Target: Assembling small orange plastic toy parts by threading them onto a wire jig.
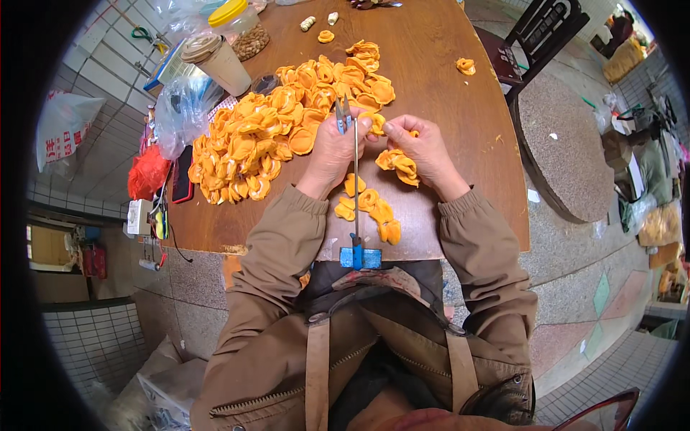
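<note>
My left hand (pixel 331 152) is closed, its thumb and fingers pinching a small orange petal-like piece (pixel 373 123). A pair of blue-handled snips (pixel 343 121) points upward beside those fingers; whether the hand grips it I cannot tell. Close on the right, my right hand (pixel 422 146) is closed around soft orange petal pieces (pixel 399 167) that hang below its palm, its thumb and fingertip near the pinched piece. Between the hands stands a thin metal rod (pixel 356 187), rising from a blue-wrapped base (pixel 360 257) at the table's near edge. Several loose orange pieces (pixel 369 200) lie below the hands.
A large heap of orange petal pieces (pixel 248 140) covers the left of the wooden table (pixel 431 65). Behind it stand a lidded paper cup (pixel 220 66) and a yellow-lidded jar (pixel 249 37). A phone (pixel 183 174) lies at the left edge. A dark chair (pixel 528 50) stands at far right.
</note>
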`<action>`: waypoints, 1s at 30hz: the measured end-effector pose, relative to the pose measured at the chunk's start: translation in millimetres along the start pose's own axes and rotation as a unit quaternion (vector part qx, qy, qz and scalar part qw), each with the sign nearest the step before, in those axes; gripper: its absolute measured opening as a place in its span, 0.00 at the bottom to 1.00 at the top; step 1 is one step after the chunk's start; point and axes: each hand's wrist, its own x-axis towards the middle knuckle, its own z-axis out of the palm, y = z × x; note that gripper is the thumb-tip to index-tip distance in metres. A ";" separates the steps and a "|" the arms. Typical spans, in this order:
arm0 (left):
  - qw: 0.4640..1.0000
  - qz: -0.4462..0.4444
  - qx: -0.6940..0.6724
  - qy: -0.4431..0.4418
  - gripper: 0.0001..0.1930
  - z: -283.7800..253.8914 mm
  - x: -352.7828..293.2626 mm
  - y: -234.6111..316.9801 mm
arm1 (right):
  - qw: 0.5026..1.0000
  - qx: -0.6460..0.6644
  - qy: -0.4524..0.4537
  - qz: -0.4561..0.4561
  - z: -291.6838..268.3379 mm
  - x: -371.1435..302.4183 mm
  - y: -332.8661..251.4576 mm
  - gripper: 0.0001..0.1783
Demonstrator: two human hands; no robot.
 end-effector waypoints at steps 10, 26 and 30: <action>0.990 0.103 0.092 0.001 0.07 -0.9 1.7 -12.4 | 0.981 0.181 -0.022 0.058 2.2 -3.6 -3.1 0.05; 0.939 0.251 0.208 0.109 0.08 6.9 0.5 -21.3 | 0.997 0.049 0.041 -0.037 10.1 -6.8 -2.1 0.03; 0.897 0.296 0.303 0.127 0.07 9.8 -3.1 -1.3 | 0.989 -0.073 0.106 -0.069 6.5 -3.2 -1.4 0.03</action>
